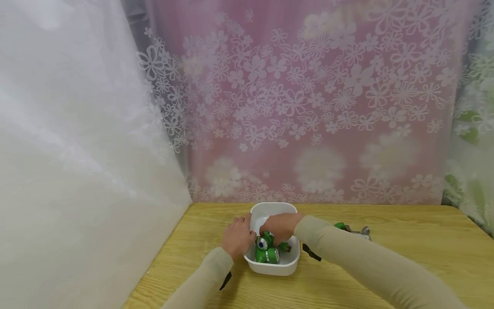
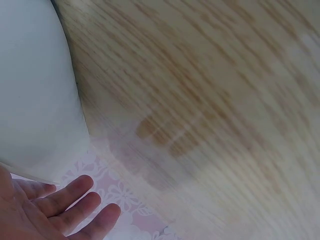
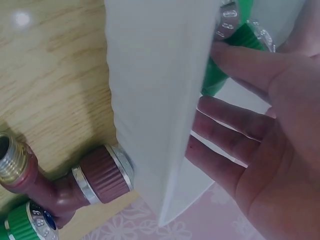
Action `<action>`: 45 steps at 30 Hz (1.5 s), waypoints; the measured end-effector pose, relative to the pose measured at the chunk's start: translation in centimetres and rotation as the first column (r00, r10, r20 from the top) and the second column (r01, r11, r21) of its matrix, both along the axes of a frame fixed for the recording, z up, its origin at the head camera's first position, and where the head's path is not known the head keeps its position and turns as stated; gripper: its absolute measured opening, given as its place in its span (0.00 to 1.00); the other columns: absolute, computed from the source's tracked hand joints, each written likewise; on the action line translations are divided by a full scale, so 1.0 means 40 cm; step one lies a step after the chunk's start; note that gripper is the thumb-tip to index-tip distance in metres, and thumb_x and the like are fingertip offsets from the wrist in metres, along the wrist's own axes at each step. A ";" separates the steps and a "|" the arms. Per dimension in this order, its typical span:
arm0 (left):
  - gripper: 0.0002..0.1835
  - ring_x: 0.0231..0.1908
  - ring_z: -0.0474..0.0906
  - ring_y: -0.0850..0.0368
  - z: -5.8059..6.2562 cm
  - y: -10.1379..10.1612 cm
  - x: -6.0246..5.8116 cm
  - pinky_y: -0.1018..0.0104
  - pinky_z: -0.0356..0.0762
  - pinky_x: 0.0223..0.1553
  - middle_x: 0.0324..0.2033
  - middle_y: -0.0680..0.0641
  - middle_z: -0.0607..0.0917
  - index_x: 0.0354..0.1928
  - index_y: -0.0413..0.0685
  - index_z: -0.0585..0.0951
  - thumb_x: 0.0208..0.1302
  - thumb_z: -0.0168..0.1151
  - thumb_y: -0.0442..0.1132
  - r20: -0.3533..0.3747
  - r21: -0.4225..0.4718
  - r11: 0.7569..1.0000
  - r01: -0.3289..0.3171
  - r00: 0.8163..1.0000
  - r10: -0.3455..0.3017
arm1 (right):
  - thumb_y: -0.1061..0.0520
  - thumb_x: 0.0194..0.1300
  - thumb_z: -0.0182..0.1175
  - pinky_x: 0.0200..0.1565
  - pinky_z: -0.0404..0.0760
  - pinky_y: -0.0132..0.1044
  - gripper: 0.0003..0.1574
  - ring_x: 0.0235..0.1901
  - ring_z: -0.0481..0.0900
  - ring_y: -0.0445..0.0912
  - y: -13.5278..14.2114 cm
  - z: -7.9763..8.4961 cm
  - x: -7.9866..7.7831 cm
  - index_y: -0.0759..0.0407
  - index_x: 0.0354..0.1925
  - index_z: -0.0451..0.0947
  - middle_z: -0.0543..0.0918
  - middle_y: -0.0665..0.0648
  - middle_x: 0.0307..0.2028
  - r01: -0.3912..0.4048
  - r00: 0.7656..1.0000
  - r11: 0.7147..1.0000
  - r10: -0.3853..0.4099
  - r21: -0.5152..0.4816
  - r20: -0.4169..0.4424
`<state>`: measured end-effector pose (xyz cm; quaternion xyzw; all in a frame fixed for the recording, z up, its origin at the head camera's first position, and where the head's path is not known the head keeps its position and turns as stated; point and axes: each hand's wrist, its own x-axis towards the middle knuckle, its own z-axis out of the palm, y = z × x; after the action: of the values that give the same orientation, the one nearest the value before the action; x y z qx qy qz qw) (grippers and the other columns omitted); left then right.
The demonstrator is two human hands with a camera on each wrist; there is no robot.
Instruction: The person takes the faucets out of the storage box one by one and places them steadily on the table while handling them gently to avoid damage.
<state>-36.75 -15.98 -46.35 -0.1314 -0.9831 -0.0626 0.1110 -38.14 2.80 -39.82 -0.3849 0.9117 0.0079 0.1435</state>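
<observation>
We are touching the white bin (image 1: 272, 269) on the desk (image 1: 200, 227) at nine o'clock, left hand (image 1: 236, 237) fingers loosely spread; our right hand (image 1: 281, 226) is reaching in from two o'clock, fingers straightish, near green valves (image 1: 260, 256) lying toward seven.

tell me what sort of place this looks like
Probably a curtained-off indoor workspace, though the room beyond is hidden: a flower-printed curtain hangs behind a wood-grain table, where green valves lie in a white tub.
</observation>
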 end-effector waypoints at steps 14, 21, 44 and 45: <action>0.32 0.59 0.76 0.47 0.017 0.015 0.005 0.47 0.82 0.51 0.58 0.42 0.81 0.74 0.46 0.65 0.71 0.53 0.50 0.017 -0.001 1.000 -0.016 1.000 0.016 | 0.55 0.60 0.73 0.52 0.80 0.38 0.22 0.39 0.77 0.33 -0.002 -0.020 -0.017 0.38 0.50 0.81 0.84 0.38 0.42 0.001 1.000 1.000 0.000 -0.024 0.002; 0.32 0.58 0.77 0.47 0.018 0.018 0.006 0.49 0.82 0.52 0.58 0.42 0.81 0.73 0.46 0.65 0.72 0.53 0.50 0.017 -0.007 1.000 -0.013 1.000 0.013 | 0.59 0.61 0.71 0.57 0.80 0.41 0.24 0.41 0.79 0.34 -0.005 -0.012 -0.003 0.39 0.53 0.81 0.85 0.40 0.44 0.013 1.000 0.999 -0.014 -0.030 -0.002; 0.31 0.55 0.78 0.47 0.009 0.008 0.008 0.48 0.83 0.49 0.55 0.42 0.82 0.72 0.45 0.67 0.70 0.55 0.48 0.001 0.017 1.000 -0.018 1.000 0.018 | 0.59 0.62 0.70 0.55 0.80 0.37 0.25 0.41 0.78 0.31 0.000 -0.030 -0.019 0.40 0.54 0.80 0.84 0.38 0.43 -0.054 0.998 0.998 0.052 -0.043 -0.029; 0.31 0.55 0.78 0.48 0.009 0.008 0.008 0.48 0.83 0.49 0.55 0.42 0.82 0.72 0.45 0.67 0.70 0.55 0.49 0.003 0.018 1.000 -0.020 1.000 0.020 | 0.60 0.62 0.70 0.55 0.80 0.37 0.25 0.41 0.78 0.32 -0.001 -0.028 -0.018 0.40 0.55 0.80 0.84 0.38 0.43 -0.057 0.998 0.997 0.055 -0.044 -0.032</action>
<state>-36.43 -15.65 -46.01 -0.1207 -0.9839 -0.0704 0.1116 -38.87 2.77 -40.95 -0.4132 0.9026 -0.0026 0.1205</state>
